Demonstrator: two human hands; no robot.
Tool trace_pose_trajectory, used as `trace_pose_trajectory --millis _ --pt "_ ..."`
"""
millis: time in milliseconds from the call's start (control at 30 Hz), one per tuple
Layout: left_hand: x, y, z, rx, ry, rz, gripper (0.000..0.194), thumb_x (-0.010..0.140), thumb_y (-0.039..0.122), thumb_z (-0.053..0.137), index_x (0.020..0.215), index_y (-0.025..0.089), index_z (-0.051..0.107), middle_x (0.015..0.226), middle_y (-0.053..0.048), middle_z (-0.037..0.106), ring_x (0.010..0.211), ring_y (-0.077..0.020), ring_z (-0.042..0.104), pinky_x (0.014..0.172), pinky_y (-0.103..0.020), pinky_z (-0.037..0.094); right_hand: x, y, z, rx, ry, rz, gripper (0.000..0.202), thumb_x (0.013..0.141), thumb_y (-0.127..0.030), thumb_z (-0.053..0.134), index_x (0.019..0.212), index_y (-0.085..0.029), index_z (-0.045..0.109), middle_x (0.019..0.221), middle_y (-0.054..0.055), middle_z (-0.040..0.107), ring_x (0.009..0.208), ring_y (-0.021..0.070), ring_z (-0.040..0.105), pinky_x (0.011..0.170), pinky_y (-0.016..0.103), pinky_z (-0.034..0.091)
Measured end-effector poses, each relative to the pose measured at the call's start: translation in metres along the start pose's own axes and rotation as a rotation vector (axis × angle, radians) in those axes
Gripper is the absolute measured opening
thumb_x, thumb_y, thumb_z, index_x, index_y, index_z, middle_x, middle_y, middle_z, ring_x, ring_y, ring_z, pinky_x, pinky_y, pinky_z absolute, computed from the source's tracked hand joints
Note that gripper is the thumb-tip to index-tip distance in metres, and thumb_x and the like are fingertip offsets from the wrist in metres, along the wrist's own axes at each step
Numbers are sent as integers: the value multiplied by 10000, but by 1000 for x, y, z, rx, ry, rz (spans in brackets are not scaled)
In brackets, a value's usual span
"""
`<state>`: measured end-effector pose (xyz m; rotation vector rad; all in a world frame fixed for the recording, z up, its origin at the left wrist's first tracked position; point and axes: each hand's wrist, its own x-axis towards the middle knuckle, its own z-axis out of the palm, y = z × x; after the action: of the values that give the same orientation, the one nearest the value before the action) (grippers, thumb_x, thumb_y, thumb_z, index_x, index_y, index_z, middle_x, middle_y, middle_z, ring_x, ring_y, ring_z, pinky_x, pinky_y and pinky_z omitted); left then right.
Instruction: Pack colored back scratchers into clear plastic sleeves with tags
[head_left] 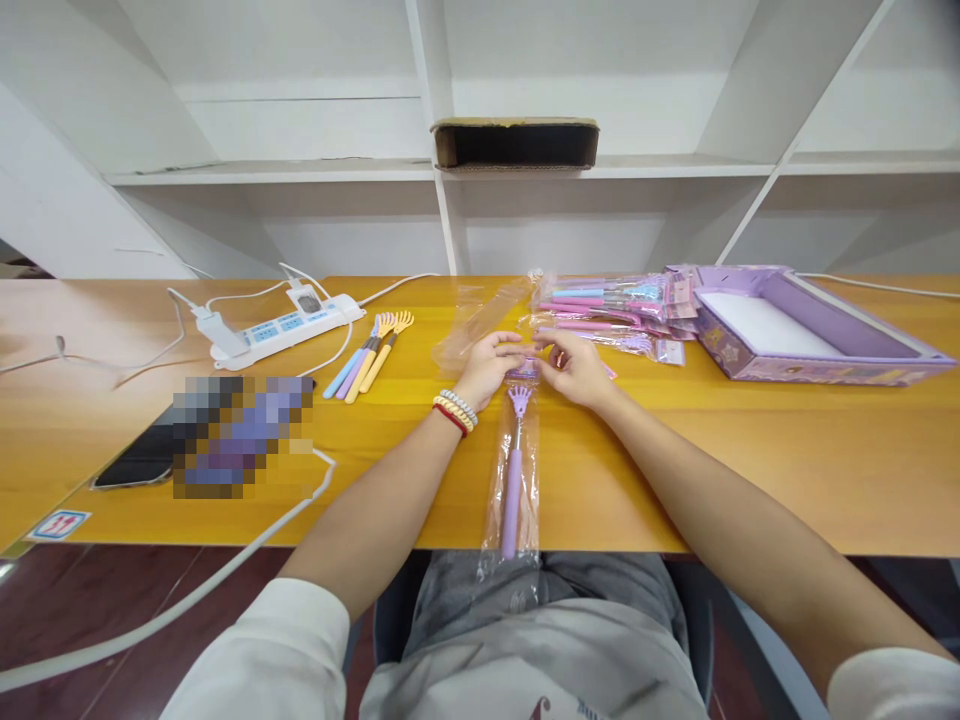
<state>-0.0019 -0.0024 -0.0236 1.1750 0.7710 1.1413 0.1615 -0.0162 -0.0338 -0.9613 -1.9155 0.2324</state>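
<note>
A purple back scratcher (513,480) lies inside a clear plastic bag (492,500), its claw end toward the back and the bag's lower end over the table's front edge. My left hand (489,368) and my right hand (574,366) meet at the top end of this bag, both with fingers bent and closed on it. Behind and left of my left hand lie clear plastic bags (480,320). Several bagged scratchers (607,305) are piled just behind my right hand. Further left, several unbagged scratchers (367,358) lie side by side.
An open purple box (817,362) stands on the right of the table (750,480). At the left are a white power strip (289,330) with cables and a dark phone (142,450) beside a blurred patch. White shelves with a cardboard box (517,122) rise behind.
</note>
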Motion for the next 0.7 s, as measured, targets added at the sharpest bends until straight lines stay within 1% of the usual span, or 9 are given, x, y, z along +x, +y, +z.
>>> trace_pose_trajectory --millis 67,100,133,233,300,400,500,600,700 --pt "-1 1 1 11 10 -11 368 564 6 618 893 134 513 766 -34 686 689 -128 627 679 -262 464 0 2 2 79 20 68 429 767 -249 564 1183 -181 483 882 44 629 568 110 510 584 273 443" --pt "-1 1 1 18 16 -17 375 558 -6 608 893 134 514 768 -31 685 676 -124 622 673 -262 463 0 3 3 111 23 99 437 772 -267 567 1189 -175 474 854 40 634 571 113 519 578 270 442" --pt "-1 1 2 23 20 -20 379 555 -12 601 894 134 515 767 -29 684 666 -121 619 672 -264 464 0 3 3 128 18 123 397 778 -286 566 1153 -171 501 819 36 640 582 119 530 577 269 441" --pt "-1 0 2 11 24 -14 344 578 17 610 890 134 521 775 -33 682 679 -122 617 705 -278 462 1 3 3 112 -14 159 211 798 -327 548 920 -169 616 760 39 656 603 128 551 576 265 434" --pt "1 -1 1 -1 41 -11 298 598 53 620 873 131 533 782 -38 679 702 -120 615 728 -276 455 1 2 3 85 -23 163 190 804 -326 541 837 -169 642 759 40 669 610 130 558 576 261 428" --pt "5 -4 -1 20 60 -33 215 612 99 624 819 125 571 748 -24 659 695 -111 596 711 -255 443 2 -1 2 53 -1 156 188 802 -317 549 831 -169 660 755 39 676 628 132 568 590 258 425" --pt "7 -7 -2 47 50 -55 143 607 117 610 750 124 613 713 -9 636 673 -101 572 687 -241 433 2 -2 2 15 21 142 185 797 -312 557 824 -168 670 731 37 671 623 131 562 588 254 417" --pt "7 -7 -3 39 36 -55 135 585 100 579 707 128 630 708 -10 638 669 -101 566 683 -238 428 3 -3 2 -3 29 118 171 797 -298 557 812 -171 671 727 33 666 610 125 550 587 253 414" --pt "7 -7 -4 48 29 -54 178 556 78 545 696 131 642 703 -15 647 658 -103 564 660 -234 421 3 -4 2 -10 27 93 157 800 -279 551 810 -175 667 734 30 664 595 119 538 589 253 415"
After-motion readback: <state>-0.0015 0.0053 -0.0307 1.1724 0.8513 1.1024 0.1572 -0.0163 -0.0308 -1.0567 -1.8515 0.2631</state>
